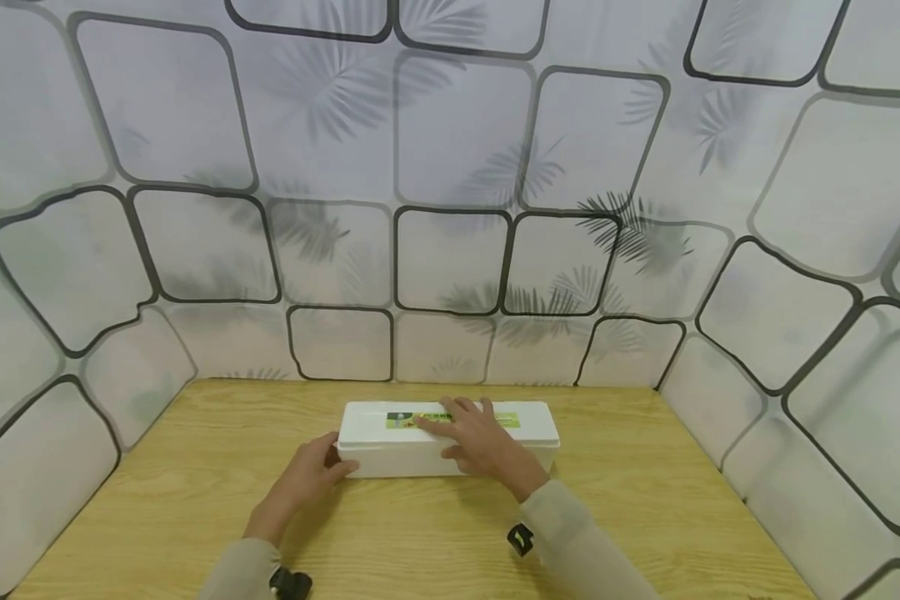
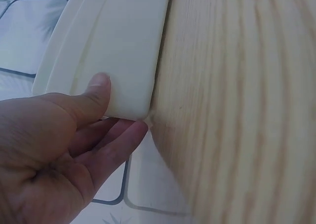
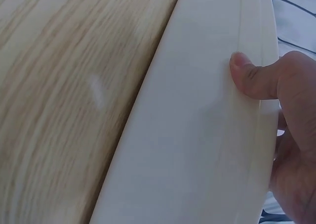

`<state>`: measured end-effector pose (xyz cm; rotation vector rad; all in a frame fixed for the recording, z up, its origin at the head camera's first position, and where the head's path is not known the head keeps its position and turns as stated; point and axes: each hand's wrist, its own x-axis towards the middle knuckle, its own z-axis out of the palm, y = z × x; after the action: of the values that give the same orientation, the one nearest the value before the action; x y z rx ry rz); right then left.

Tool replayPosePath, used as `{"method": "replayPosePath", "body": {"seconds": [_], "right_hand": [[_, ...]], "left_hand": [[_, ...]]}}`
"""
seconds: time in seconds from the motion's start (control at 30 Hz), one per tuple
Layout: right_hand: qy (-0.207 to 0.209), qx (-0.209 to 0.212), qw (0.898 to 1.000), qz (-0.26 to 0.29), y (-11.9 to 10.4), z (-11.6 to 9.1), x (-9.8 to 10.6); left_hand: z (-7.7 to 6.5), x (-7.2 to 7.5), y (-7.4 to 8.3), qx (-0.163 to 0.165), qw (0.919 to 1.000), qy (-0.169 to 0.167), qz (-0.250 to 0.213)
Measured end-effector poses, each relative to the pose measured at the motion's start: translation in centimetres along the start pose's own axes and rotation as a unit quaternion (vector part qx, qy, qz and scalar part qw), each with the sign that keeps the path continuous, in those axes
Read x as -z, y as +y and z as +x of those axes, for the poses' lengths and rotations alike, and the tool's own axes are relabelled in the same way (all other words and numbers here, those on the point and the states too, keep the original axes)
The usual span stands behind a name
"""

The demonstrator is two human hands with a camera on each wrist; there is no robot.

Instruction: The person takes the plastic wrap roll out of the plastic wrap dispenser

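A long white lidded box (image 1: 420, 459) lies crosswise on the wooden table, its lid in place. On the lid is a green and yellow label (image 1: 507, 420), partly covered by my right hand (image 1: 480, 442). That hand reaches across the lid with spread fingers, and its thumb (image 3: 249, 78) presses the front wall below the lid's rim. At the box's left end, my left hand (image 1: 307, 475) holds the corner. Its thumb (image 2: 100, 88) lies on the front wall while the other fingers bend around the end, near the bottom edge. What the box contains is hidden.
The wood-grain table (image 1: 420, 542) extends around the box on all sides. Pale patterned cloth (image 1: 450, 258) with dark outlined shapes and leaves hangs behind the table and along both sides. Dark wrist devices (image 1: 291, 583) sit at both sleeve cuffs.
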<state>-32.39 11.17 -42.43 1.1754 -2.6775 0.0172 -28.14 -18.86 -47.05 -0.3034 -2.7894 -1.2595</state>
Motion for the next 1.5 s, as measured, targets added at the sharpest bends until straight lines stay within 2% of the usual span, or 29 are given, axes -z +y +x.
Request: {"method": "replayPosePath", "body": {"seconds": [0.3,0.7,0.97,1.23,1.5], "right_hand": [[-0.002,-0.002,1.0,0.014,0.2,0.0,0.7],[0.02,0.008,1.0,-0.01,0.0,-0.4,0.1],[0.06,0.011,0.998,-0.008,0.6,-0.1,2.2],[-0.001,-0.009,1.0,0.008,0.2,-0.2,3.1],[-0.003,-0.038,0.999,0.011,0.9,-0.8,3.4]], "left_hand": [[0.1,0.1,0.1,-0.015,0.9999,-0.005,-0.005],[-0.2,-0.3,0.1,0.004,0.9995,-0.004,-0.032],[-0.2,-0.1,0.1,-0.002,0.9997,-0.007,-0.025],[-0.2,0.0,-0.1,0.005,0.9992,-0.013,-0.036],[-0.1,0.1,0.0,0.009,0.9993,0.003,-0.035]]}}
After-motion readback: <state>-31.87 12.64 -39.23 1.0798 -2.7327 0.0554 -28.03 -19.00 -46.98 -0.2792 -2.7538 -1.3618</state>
